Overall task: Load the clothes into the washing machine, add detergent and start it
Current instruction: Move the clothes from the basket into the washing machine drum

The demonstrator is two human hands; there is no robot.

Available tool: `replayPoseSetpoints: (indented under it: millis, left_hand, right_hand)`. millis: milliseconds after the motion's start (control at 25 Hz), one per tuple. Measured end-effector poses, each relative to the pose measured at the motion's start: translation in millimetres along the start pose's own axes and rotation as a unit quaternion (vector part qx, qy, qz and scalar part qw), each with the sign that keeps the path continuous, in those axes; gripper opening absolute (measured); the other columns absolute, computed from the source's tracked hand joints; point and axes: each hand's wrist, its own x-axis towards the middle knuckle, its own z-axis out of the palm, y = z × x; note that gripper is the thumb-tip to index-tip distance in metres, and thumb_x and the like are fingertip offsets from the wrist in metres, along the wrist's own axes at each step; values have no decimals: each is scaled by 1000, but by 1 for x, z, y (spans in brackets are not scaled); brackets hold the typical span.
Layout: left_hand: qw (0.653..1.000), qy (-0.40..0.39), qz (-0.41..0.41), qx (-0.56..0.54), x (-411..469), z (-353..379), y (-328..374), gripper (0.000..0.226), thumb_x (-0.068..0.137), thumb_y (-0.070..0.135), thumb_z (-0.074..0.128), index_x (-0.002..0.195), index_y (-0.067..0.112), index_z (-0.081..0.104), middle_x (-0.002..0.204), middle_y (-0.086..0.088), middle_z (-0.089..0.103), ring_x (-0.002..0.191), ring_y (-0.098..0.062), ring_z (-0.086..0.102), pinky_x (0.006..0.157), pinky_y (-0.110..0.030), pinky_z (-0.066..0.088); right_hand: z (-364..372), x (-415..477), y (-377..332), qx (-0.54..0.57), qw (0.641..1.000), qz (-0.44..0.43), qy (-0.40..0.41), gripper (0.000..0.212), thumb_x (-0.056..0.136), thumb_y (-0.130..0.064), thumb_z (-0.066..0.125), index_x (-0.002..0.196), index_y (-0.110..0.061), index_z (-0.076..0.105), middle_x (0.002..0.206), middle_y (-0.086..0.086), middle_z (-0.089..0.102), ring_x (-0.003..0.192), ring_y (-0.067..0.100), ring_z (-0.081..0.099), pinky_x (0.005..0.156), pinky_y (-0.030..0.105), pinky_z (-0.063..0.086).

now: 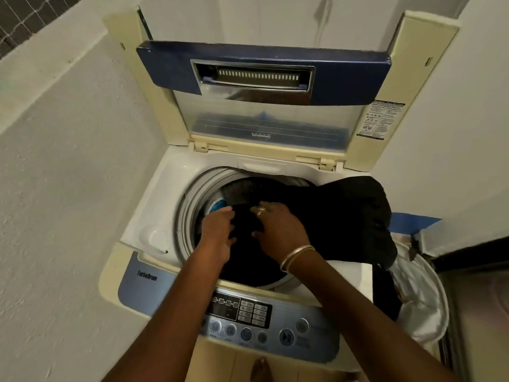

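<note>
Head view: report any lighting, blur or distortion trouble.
Head view: dim, warm light; the black garment is a detail-less dark mass; wide-angle lens bows the raised lid and walls; control panel labels are soft and unreadable; both hands, left and right, slightly blurred.

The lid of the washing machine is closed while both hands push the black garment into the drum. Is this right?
Not quite. In the head view the lid stands open, raised behind the drum. The rest holds: left hand and right hand press the black garment into it.
</note>
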Motion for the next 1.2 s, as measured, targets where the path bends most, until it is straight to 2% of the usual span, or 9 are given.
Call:
replayPoseSetpoints:
  millis: [80,200,360,480,560,760,880,1000,1200]
  left_hand:
    - [992,-43,53,106,0,17,-5,40,93,4,55,130,20,59,110,-3,63,91,-15,60,80,-34,51]
    - [924,-164,173,299,-1,54,-24,70,82,-4,61,142,29,48,131,3,52,111,-14,56,91,-30,51]
    - [759,-272,317,499,1,107,-53,95,76,8,70,155,30,24,155,-8,35,140,-25,39,115,-42,37]
    - [720,-265,359,531,-2,134,-61,89,83,19,70,155,32,19,157,-6,32,141,-25,39,114,-43,39]
    - [732,-251,382,506,-14,140,-53,64,91,31,64,147,33,34,146,1,49,130,-17,51,107,-35,45]
    - [863,-46,391,315,-36,84,-12,17,99,23,50,111,23,62,100,15,63,85,3,56,74,-8,40]
    - [875,54,354,325,-19,36,5,22,94,18,54,113,22,64,94,9,66,86,-11,63,71,-26,47]
    - [852,-10,228,471,3,15,5,44,91,12,56,134,19,54,111,-5,66,92,-25,65,72,-30,48]
    - [887,23,271,373,3,56,-17,26,93,20,62,119,21,65,114,2,70,101,-11,64,89,-28,51]
  right_hand:
    - [-19,-18,34,-133,985,82,71,75,83,-40,71,148,-30,36,158,9,28,145,36,22,113,56,26]
    - [-44,-41,88,-162,961,225,8,85,88,-44,66,155,-28,15,162,17,7,149,42,5,113,66,20]
    - [-49,-43,116,-182,957,209,83,41,85,-22,69,125,-15,61,131,20,46,116,42,45,81,51,52]
    - [-58,-41,124,-169,962,172,130,14,85,-11,64,97,-9,71,102,16,57,91,36,52,65,41,51]
    - [-64,-39,115,-125,967,149,161,17,87,-11,62,102,-9,69,103,13,60,91,31,56,67,38,53]
    - [-66,-7,30,203,942,36,266,25,85,-4,63,107,-15,65,107,3,62,98,13,57,90,19,46]
    - [-41,21,-1,326,927,58,178,34,84,2,60,114,-13,62,117,5,60,107,16,58,95,21,46]
    - [-11,36,6,279,951,133,12,56,84,-6,64,138,-12,49,140,12,50,129,29,50,110,35,40]
    - [0,15,48,309,938,156,0,39,91,-15,62,130,-16,58,124,8,65,117,23,60,100,27,44]
